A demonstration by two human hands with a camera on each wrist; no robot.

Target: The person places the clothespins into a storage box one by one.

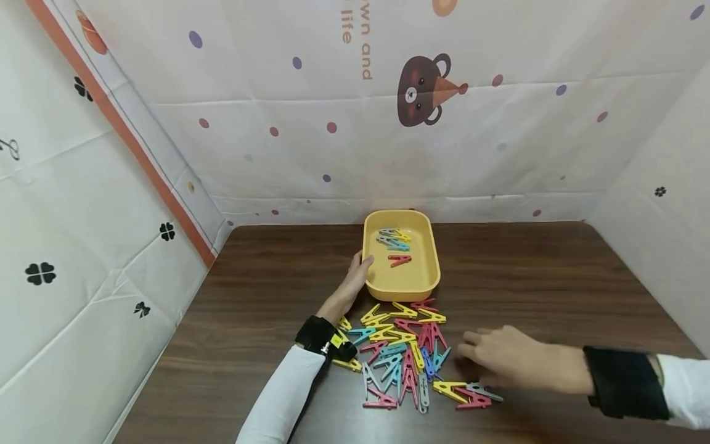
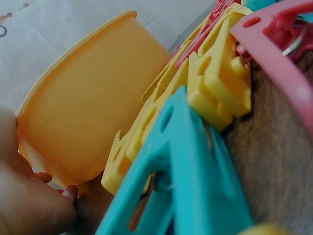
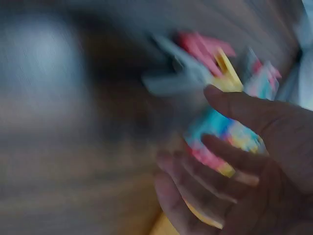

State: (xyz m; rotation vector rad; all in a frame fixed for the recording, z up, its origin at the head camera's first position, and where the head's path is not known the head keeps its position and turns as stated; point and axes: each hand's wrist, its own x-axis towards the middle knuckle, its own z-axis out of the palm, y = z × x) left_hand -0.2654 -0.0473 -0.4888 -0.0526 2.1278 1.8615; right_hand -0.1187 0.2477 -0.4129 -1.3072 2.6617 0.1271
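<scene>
My left hand (image 1: 353,280) holds the left side of a yellow plastic tray (image 1: 402,283), thumb at the rim; fingertips (image 2: 71,193) show by its base in the left wrist view. Inside the tray lie several clothespins, among them a red clothespin (image 1: 399,260) and a blue clothespin (image 1: 398,245). My right hand (image 1: 501,354) hovers to the right of a loose pile of clothespins, fingers loosely bent and apart, nothing between them. Nearest to it are a grey clothespin (image 1: 484,392), a yellow clothespin (image 1: 448,390) and a pink clothespin (image 1: 474,401). The right wrist view is blurred.
The mixed pile, with a blue clothespin (image 2: 171,161) close to the left wrist camera, spreads in front of the tray on a dark wooden table (image 1: 266,277). A white printed cloth (image 1: 266,160) hangs behind the table and at both sides.
</scene>
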